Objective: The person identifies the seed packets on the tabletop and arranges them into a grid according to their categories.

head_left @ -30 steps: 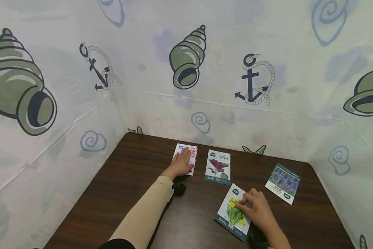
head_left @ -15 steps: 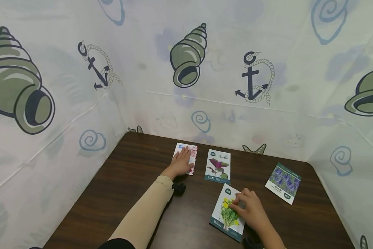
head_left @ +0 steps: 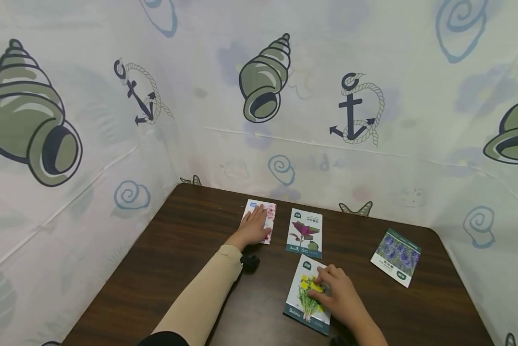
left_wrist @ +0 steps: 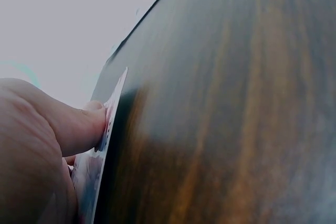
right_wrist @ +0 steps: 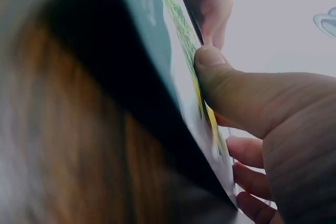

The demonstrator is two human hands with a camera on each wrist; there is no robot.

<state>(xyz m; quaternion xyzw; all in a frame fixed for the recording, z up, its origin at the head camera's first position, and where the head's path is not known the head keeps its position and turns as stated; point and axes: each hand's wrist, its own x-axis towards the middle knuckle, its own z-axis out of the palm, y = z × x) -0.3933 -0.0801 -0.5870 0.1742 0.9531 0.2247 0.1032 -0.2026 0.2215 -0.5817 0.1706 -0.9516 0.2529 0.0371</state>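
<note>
My left hand (head_left: 252,228) lies flat with its fingers spread on a pink-blossom seed packet (head_left: 270,211) at the back of the table. In the left wrist view, the thumb (left_wrist: 81,127) rests along that packet's edge. My right hand (head_left: 341,298) touches the face of a seed packet with yellow flowers (head_left: 300,288), thumb and index fingertip set apart on the picture. In the right wrist view, the thumb (right_wrist: 218,72) presses on the printed front, while the other fingers reach its far side edge. The hand covers the packet's right side.
Between the hands and farther back lies a packet with a maroon plant (head_left: 304,233). A packet with purple flowers (head_left: 396,257) lies askew at the right. The dark wooden table (head_left: 155,269) meets a patterned white curtain (head_left: 224,149) behind and at the sides.
My right hand has slid the yellow-flower packet to the left, bringing it just in front of the maroon-plant packet and turning it slightly straighter. The left hand has stayed in place.
</note>
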